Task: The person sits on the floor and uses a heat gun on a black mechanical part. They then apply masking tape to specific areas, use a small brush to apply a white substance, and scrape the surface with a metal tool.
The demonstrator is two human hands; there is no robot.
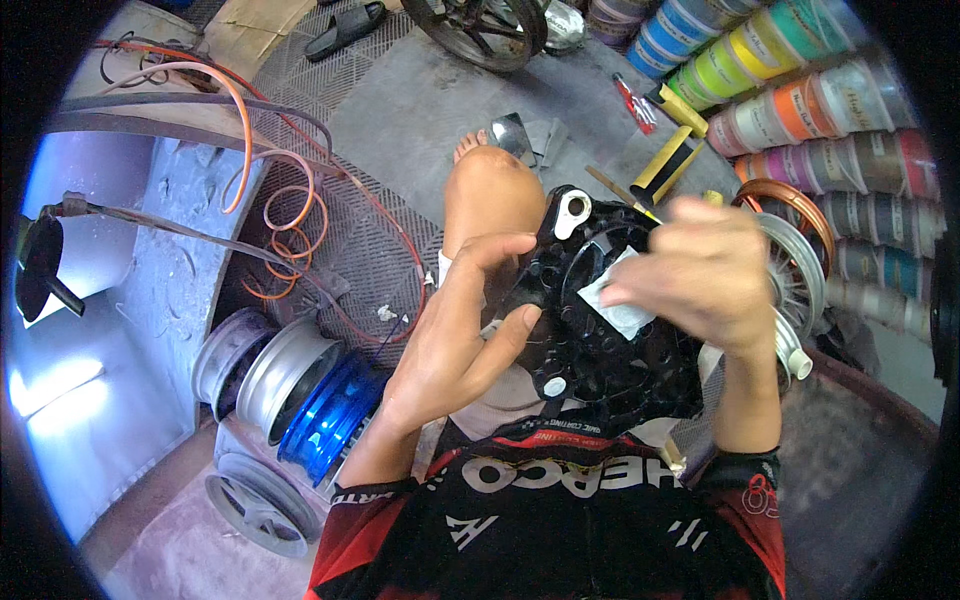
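Glossy black cast-metal engine cover held over the person's lap, above the knee.

The left hand clasps its left edge, fingers curled on it; the right hand pinches a white scrap of cloth against its face, blurred. A silver spoked wheel crowds the right edge; grey floor lies open ahead.

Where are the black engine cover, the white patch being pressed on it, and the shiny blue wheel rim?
black engine cover (600,350): head view, on its glossy ribbed face.
white patch (622,300): head view, on its middle, beside the right hand's fingers.
blue wheel rim (325,415): head view, on its shiny barrel.
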